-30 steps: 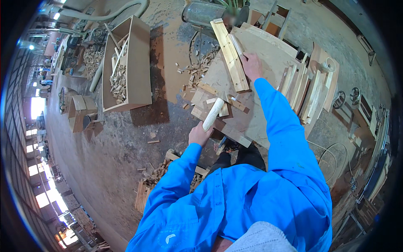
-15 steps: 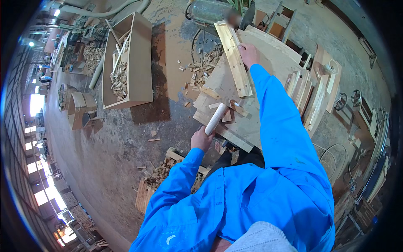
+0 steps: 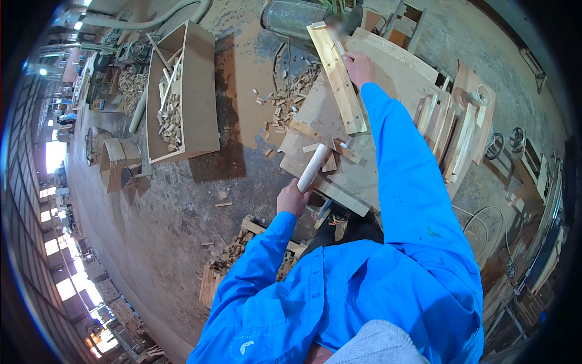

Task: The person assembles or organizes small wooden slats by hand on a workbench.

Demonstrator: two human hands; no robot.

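Head view: the left hand point(image 3: 293, 199), just off the near left corner of the tabletop point(image 3: 400, 76), is closed around the lower end of a pale cylindrical rod point(image 3: 313, 167). Gripping it there leaves most of its length free, slanting up over that corner; whether its far end touches anything beneath cannot be told.

The right hand point(image 3: 360, 68) reaches toward the far left part of the tabletop, its fingers bent at the right long edge of a pale plank point(image 3: 341, 87) marked with a row of dark spots. How far those fingers are open, and whether they pinch something small or only brace the plank, is hidden. The plank lies lengthwise along the left side, its far end reaching the far left corner; lying flat, it presumably gets firm support from the surface below.

Short wooden offcuts point(image 3: 350, 153) lie loosely crossed near the near left corner, below the plank. Along the right edge, long wooden strips point(image 3: 462, 142) lie side by side, probably to keep them within reach of the right arm, with a tape roll point(image 3: 474, 97) at their far end. Beyond the left edge, an open wooden box point(image 3: 201, 91) on the floor has tall walls that keep its wood scraps point(image 3: 171, 124) together.
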